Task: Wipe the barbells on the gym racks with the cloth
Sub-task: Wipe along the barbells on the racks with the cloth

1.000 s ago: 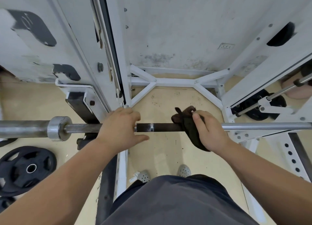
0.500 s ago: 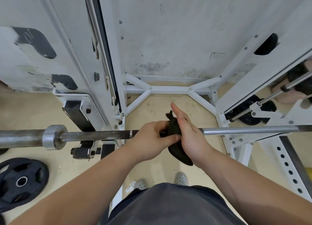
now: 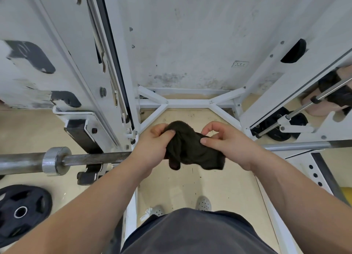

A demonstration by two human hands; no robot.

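A steel barbell point(image 3: 91, 158) lies level across the white rack, its collar at the left and its shaft running off to the right. A dark brown cloth point(image 3: 188, 149) hangs bunched over the middle of the bar and hides that stretch. My left hand point(image 3: 154, 143) pinches the cloth's left top edge. My right hand point(image 3: 226, 141) pinches its right edge between thumb and fingers. Both hands are just above the bar.
White rack uprights point(image 3: 106, 72) rise at the left and right, with a floor brace point(image 3: 188, 103) behind. A black weight plate point(image 3: 21, 212) lies on the floor at the lower left. More plates point(image 3: 276, 124) and a second bar point(image 3: 304, 109) sit at the right. My shoes point(image 3: 203, 203) stand below the bar.
My left hand left the bare shaft and slid right to the cloth. Both hands now hold the cloth, lifted and spread between them above the bar.
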